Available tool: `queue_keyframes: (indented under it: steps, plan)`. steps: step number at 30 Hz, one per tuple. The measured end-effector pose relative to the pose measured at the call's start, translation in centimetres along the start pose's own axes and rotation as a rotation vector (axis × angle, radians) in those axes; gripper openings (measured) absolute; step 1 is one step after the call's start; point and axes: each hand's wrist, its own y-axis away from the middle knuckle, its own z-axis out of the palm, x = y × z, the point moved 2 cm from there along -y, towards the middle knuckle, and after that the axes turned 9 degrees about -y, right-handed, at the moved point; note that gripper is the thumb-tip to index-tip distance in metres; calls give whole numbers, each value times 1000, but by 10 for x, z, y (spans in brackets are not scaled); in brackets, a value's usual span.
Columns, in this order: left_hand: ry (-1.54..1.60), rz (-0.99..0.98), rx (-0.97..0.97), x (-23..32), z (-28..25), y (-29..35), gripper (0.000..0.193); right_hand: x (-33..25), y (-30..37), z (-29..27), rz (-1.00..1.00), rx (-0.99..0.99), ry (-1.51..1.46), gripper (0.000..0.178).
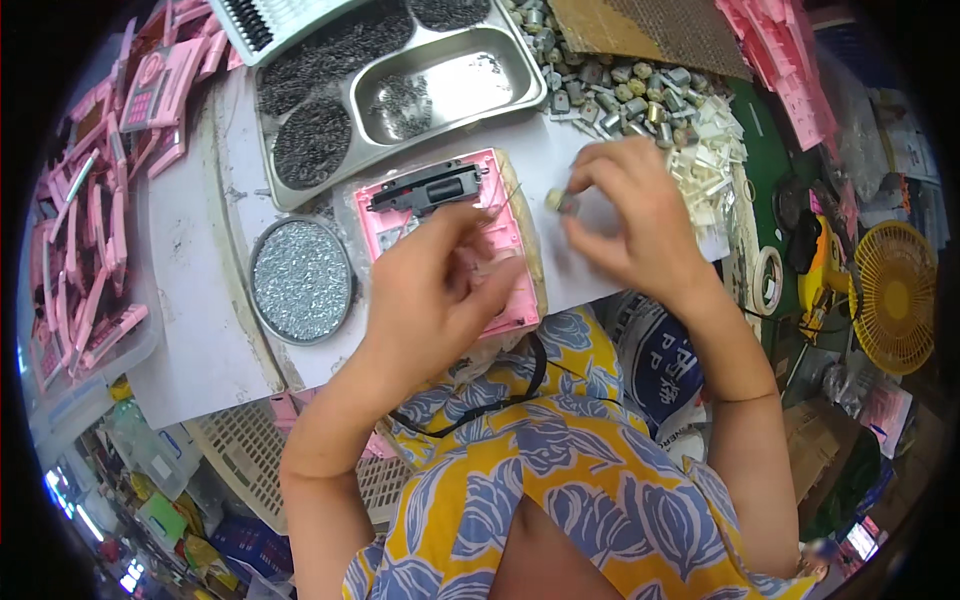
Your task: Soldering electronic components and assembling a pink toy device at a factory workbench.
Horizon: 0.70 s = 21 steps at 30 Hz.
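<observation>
A pink plastic housing [500,215] with a black part [425,187] at its far end lies on the white table in front of me. My left hand [435,290] rests on the housing, fingers curled over its near half and pressing it down. My right hand [630,215] hovers just right of the housing and pinches a small metal motor [560,201] between thumb and fingers. Thin wires run from the motor toward the housing.
A steel compartment tray [545,80] with screws and small springs stands at the back. A round tin of screws [300,280] sits to the left. Loose motors [625,95] and white plastic parts [705,165] lie at the right. Pink housings [85,250] fill a bin at far left. A yellow fan [895,295] stands at right.
</observation>
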Motion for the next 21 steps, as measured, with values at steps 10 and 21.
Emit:
queue_keyframes:
  steps: [10, 21]
  plan:
    - [857, -349, -621, 16, 18, -38, 27, -20, 17, -17, 4, 141, -427, 18]
    - [-525, 468, 326, 43, 41, -245, 19, 35, 39, -22, 518, 356, -1485, 13]
